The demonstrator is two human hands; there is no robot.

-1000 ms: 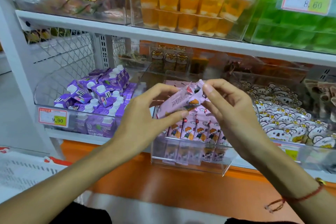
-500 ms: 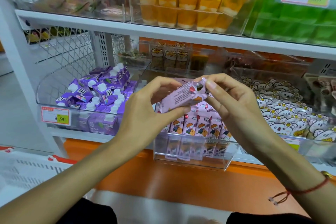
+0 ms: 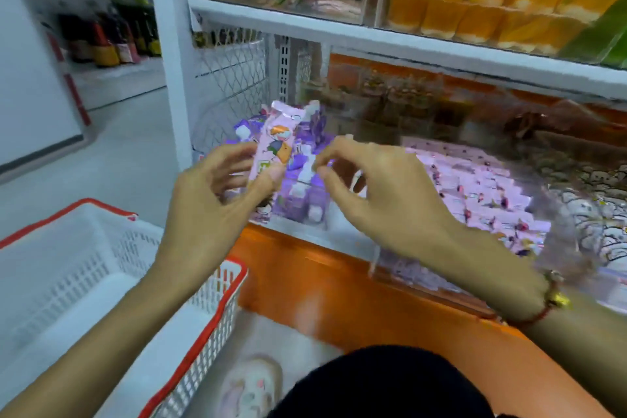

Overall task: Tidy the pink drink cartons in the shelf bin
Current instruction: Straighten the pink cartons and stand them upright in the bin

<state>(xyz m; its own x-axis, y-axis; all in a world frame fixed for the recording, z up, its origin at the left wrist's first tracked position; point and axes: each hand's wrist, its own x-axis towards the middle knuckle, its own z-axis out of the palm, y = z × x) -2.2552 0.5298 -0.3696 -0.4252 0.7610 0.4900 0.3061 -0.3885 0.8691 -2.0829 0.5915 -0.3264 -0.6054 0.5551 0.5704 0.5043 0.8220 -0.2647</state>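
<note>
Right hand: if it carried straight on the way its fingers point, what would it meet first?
The right hand is empty, its fingers aimed left toward the pink carton that the left hand holds upright. It would probably meet that carton first, though the purple cartons behind could come sooner; blur hides depth.

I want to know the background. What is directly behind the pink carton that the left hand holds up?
Behind the pink carton, held by the left hand, is the bin of purple cartons with white caps. The carton and hand cover part of that bin.
</note>
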